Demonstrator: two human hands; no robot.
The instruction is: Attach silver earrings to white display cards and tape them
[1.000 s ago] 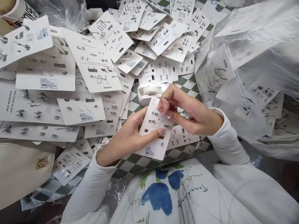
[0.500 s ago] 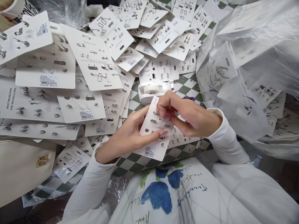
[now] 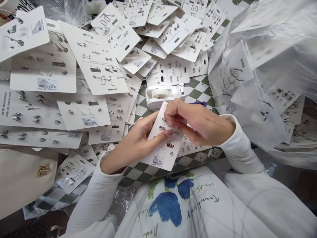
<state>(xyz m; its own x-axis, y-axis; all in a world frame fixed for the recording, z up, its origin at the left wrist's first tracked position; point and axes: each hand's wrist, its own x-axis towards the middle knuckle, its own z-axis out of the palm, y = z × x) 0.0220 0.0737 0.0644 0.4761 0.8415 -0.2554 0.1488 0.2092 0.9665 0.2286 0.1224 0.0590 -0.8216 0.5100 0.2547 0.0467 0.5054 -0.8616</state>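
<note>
My left hand (image 3: 135, 142) holds a white Claire's earring card (image 3: 160, 150) from below, its thumb lying across the card's face. My right hand (image 3: 190, 122) pinches the card's upper part, with the fingertips among the small silver studs. The fingers hide the top of the card. Beneath both hands, more earring cards (image 3: 194, 147) lie on a green-and-white checkered cloth (image 3: 146, 170).
Loose earring cards (image 3: 94, 56) are heaped across the far left and middle. A white tape dispenser (image 3: 160, 96) sits just beyond my hands, beside a purple item (image 3: 199, 103). A clear plastic bag (image 3: 250, 59) covers the right, and a cream handbag (image 3: 22, 178) lies at lower left.
My left thumb has slid up the card, and my right fingers have shifted slightly left along it. A purple item has come into view past my right hand, and the whole view has shifted slightly.
</note>
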